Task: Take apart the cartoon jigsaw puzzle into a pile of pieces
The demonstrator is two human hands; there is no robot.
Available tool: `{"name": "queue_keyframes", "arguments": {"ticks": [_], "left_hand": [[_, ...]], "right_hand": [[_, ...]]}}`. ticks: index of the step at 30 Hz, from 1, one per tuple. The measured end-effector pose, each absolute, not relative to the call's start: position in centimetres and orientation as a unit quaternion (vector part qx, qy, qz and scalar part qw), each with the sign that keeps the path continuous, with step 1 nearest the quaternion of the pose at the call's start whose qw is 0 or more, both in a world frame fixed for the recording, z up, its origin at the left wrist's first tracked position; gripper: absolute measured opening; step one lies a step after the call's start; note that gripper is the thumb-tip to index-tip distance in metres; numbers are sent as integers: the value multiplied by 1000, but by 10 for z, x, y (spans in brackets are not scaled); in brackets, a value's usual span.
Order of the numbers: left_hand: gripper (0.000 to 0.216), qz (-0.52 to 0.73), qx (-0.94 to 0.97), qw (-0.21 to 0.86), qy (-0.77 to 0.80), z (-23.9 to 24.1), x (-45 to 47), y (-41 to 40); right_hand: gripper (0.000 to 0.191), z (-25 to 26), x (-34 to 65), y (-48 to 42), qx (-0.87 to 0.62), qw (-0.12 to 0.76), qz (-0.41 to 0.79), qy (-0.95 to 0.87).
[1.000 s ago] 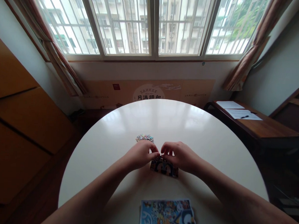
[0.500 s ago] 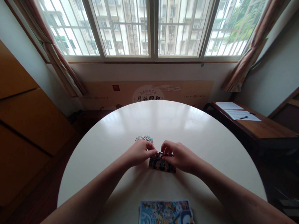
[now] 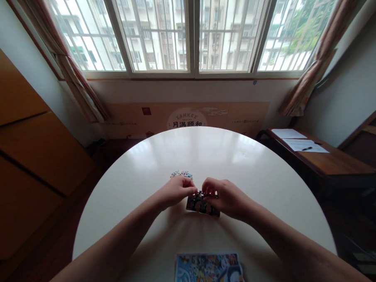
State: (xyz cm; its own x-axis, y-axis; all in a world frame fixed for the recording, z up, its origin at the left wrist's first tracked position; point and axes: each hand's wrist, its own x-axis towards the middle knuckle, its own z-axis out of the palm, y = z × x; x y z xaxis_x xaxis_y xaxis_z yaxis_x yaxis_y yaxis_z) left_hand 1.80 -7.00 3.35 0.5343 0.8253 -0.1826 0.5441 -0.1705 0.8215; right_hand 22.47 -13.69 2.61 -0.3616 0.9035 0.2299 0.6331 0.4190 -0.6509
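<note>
Both hands meet near the middle of a round white table point(image 3: 237, 159). My left hand point(image 3: 175, 191) and my right hand point(image 3: 224, 196) pinch, fingers curled, the far edge of a small dark patch of joined puzzle pieces point(image 3: 200, 204) that lies on the table. A small heap of loose colourful puzzle pieces point(image 3: 180, 174) lies just beyond my left hand. A colourful cartoon picture sheet point(image 3: 210, 271) lies at the near edge of the table, below the hands.
A wooden side table point(image 3: 336, 161) at the right holds papers point(image 3: 303, 144) and a pen point(image 3: 307, 148). A flat cardboard panel with print point(image 3: 189, 116) leans under the barred window. Wooden cabinets point(image 3: 25, 150) stand along the left wall; curtains hang at both window ends.
The hands and the joined patch have crept slightly away from me on the table; both hands keep pinching at its far edge.
</note>
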Motion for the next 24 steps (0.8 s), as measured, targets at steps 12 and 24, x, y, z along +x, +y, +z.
{"name": "queue_keyframes", "arguments": {"ticks": [12,24], "left_hand": [[23,157,779,440,419,30,17,-64],[23,151,722,511,442,34,18,-68]], "right_hand": [[20,23,224,-136,-478,295,237,-793],[19,21,224,-135,-473,306,232,-793]]}}
